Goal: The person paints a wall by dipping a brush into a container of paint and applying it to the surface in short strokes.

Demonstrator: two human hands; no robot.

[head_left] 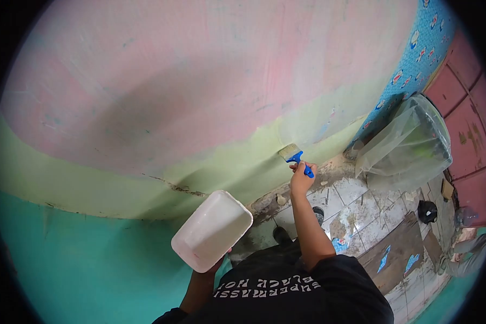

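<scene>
A brush with a blue handle is in my right hand, whose fingers are closed round the handle. Its pale bristles lie against the light green band of the wall, below the pink part. Under a white rectangular tub is my left hand, mostly hidden behind it and holding it up. The tub is tilted, and whitish material coats its inside. The wall is pink above, light green in the middle and teal at the lower left.
Clear plastic sheeting covers a round container at the right, beside blue patterned wallpaper and a red door. Debris, a black bag and a brown board lie on the tiled floor. Part of a person shows at the right edge.
</scene>
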